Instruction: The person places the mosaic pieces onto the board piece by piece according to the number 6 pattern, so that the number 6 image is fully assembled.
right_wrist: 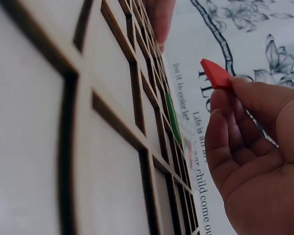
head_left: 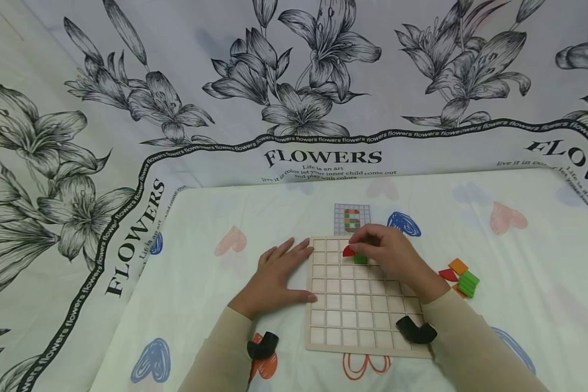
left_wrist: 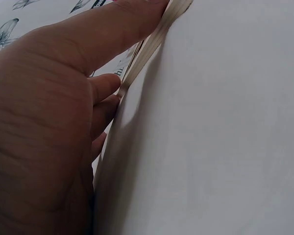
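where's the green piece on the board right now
In the head view, the green piece sits near the far edge of the board, just right of the red piece in the right hand.

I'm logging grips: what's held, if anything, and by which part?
The right hand pinches a red piece by one end; the left hand merely touches the board.

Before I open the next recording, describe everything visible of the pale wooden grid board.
The pale wooden grid board lies flat on the white printed cloth. Raised, dark-sided strips divide it into squarish cells within a plain rim. A flat green piece sits toward its far edge. The left hand touches its left edge; the right hand, pinching a pointed red piece, hides some cells.
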`<state>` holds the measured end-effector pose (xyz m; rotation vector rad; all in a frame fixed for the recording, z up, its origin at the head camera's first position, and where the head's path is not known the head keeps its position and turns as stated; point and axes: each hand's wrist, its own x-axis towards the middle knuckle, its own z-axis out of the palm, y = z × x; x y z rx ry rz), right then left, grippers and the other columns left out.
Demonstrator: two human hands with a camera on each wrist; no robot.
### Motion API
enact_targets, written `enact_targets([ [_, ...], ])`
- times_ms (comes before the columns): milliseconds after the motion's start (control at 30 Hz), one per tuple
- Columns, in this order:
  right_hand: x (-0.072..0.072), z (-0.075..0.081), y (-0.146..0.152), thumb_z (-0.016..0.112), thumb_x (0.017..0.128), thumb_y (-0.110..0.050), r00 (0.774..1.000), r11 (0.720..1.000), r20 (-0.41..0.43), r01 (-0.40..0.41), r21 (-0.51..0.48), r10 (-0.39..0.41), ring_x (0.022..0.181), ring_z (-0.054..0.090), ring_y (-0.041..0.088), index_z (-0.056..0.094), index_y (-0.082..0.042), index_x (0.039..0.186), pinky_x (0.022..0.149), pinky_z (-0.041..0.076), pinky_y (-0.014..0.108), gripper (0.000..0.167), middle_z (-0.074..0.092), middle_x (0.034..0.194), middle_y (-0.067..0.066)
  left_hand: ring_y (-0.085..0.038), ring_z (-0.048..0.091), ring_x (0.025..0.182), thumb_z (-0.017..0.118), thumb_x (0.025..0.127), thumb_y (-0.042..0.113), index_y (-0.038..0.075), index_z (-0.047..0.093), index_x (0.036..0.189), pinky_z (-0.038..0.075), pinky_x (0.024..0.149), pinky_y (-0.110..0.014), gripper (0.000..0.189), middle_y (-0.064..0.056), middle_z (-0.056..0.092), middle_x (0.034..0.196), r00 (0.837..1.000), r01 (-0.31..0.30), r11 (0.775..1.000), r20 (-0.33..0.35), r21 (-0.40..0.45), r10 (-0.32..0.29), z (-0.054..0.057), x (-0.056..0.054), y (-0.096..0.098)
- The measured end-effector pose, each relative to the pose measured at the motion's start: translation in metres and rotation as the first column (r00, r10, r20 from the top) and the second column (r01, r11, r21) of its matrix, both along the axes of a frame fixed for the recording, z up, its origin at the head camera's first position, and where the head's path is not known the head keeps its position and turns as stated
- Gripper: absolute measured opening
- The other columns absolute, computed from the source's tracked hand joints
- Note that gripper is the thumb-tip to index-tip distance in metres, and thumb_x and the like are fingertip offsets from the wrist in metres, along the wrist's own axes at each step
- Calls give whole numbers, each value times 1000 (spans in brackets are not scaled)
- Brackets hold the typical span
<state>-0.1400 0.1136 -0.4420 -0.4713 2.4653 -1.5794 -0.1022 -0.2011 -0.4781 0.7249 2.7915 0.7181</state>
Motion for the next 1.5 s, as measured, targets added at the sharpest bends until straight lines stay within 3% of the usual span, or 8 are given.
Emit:
enact_targets([
  [200, -1, -8, -1, 79, 103, -13, 1000, 1000, 9, -7, 0, 7, 91, 65, 22, 79, -11, 106, 77, 55, 31, 4, 75, 104, 0, -11, 4, 164, 75, 87, 76, 32, 35, 173, 6, 126, -51, 104, 22, 19, 177, 1000, -4, 1000, 7, -2, 4, 1, 0, 1],
  [400, -3, -13, -3, 80, 102, -12, 999, 997, -26, -21, 72, 23, 93, 65, 20, 80, -12, 104, 84, 55, 39, 3, 75, 103, -3, -11, 4, 164, 75, 88, 77, 33, 35, 173, 5, 126, -50, 103, 23, 18, 177, 1000, -6, 1000, 11, -4, 6, 2, 0, 2],
  [767, 0, -14, -5, 76, 104, -9, 999, 988, -8, -31, 152, 33, 97, 64, 22, 81, -17, 105, 91, 55, 44, 9, 74, 104, -4, -10, 3, 164, 75, 88, 76, 34, 35, 173, 5, 126, -49, 103, 23, 18, 177, 1000, -8, 1000, 16, -11, 8, 2, 0, 2],
  [1300, -3, -18, -5, 78, 103, -11, 999, 993, -38, 13, 120, -9, 94, 63, 23, 79, -13, 110, 87, 54, 45, 7, 71, 107, -1, -9, 3, 164, 75, 87, 77, 34, 36, 172, 6, 127, -50, 103, 24, 18, 177, 1000, -17, 1000, 15, -14, 18, 1, -1, 2],
  [1500, -3, -19, -5, 75, 105, -16, 1000, 992, -3, 3, 125, -3, 94, 61, 23, 81, -16, 110, 86, 52, 44, 7, 72, 106, -3, -10, 3, 164, 75, 87, 77, 34, 37, 172, 5, 127, -50, 103, 24, 18, 177, 1000, -19, 1000, 17, -7, 19, 1, 0, 2],
])
